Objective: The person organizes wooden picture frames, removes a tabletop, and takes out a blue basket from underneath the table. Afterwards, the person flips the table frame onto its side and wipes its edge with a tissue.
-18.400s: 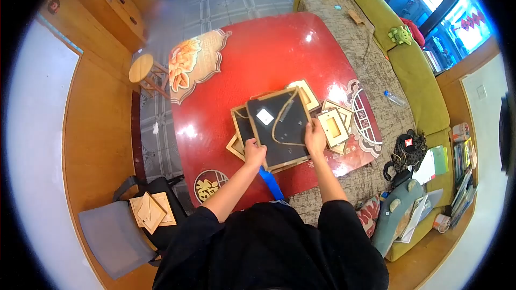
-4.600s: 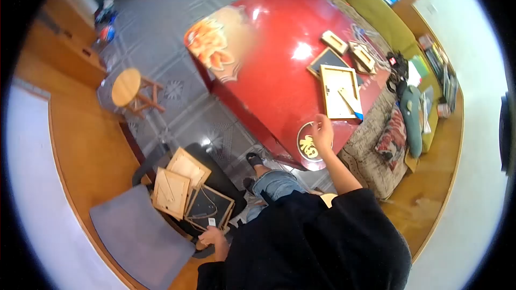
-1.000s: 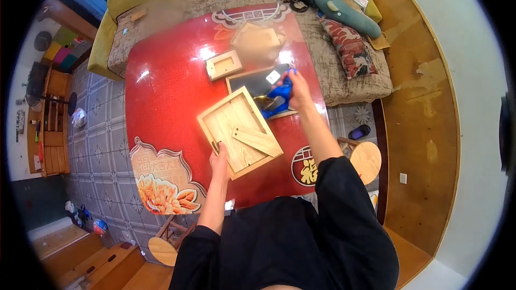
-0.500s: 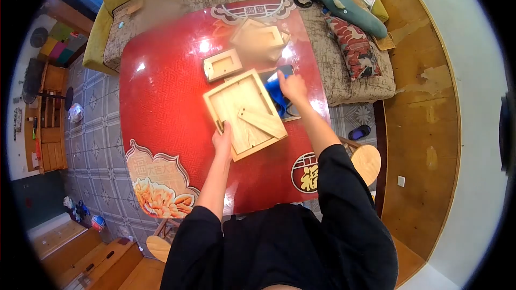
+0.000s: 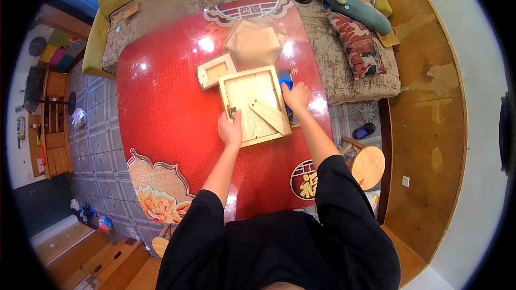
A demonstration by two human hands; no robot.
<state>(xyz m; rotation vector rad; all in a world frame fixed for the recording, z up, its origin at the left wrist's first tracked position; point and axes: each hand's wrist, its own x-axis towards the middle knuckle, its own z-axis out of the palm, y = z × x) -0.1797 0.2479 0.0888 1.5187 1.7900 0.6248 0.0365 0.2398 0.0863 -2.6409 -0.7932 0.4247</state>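
Note:
A shallow wooden box (image 5: 266, 139) lies tilted in front of me on the red table, its open side up. Inside it a wooden strip (image 5: 269, 117) runs diagonally. My left hand (image 5: 230, 130) grips the box's left edge beside a small dark metal piece, thumb over the rim. At the right edge my right hand (image 5: 296, 98) is closed around a blue object (image 5: 287, 82), partly hidden by the fingers and the box; its kind is unclear. A smaller wooden frame-like box (image 5: 203, 76) sits just behind the left corner.
Behind the box, blurred wooden pieces (image 5: 252, 43) stand on the red table (image 5: 166, 107). A sofa (image 5: 355, 88) with a patterned cushion (image 5: 357, 45) and a plush toy (image 5: 349, 5) borders the table. A round stool (image 5: 368, 167) is at the right.
The wooden box has shifted slightly right and turned more upright in view, now covering more of the blue object. My right hand has moved down closer to the box's edge.

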